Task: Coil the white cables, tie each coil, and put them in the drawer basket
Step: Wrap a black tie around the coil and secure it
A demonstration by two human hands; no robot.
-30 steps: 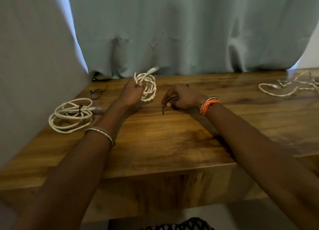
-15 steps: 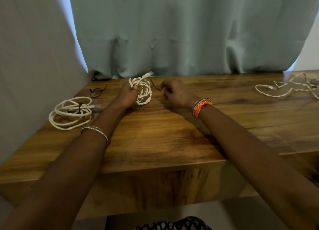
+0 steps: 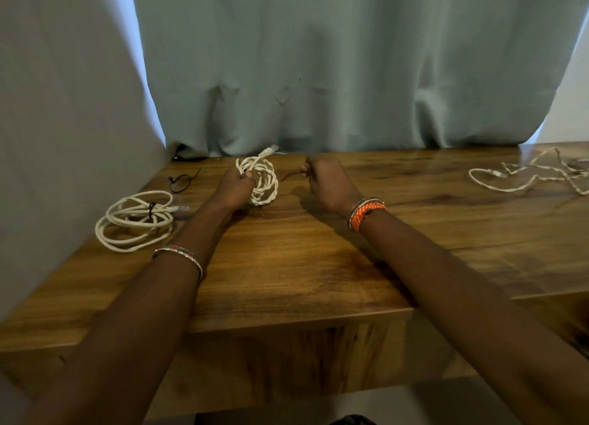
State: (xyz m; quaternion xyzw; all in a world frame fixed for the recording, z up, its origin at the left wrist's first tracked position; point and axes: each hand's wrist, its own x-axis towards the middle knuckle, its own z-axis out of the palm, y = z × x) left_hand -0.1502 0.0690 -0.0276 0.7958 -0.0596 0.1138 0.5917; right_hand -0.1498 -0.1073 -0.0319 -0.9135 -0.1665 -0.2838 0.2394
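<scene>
White twisted cable coil (image 3: pixel 261 182), plug upward

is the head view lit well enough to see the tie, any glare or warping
Head view: dim, backlit by bright gaps at the curtain edges; glare on the far right of the table; wide-angle bending at the edges; the dark tie in the right hand is barely distinct, while the white coil in the left hand reads clearly.

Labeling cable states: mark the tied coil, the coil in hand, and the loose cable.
tied coil (image 3: pixel 135 220), head view, on its left-side loops.
held coil (image 3: pixel 266 182), head view, right side of the bundle.
loose cable (image 3: pixel 522 177), head view, mid tangle.
</scene>
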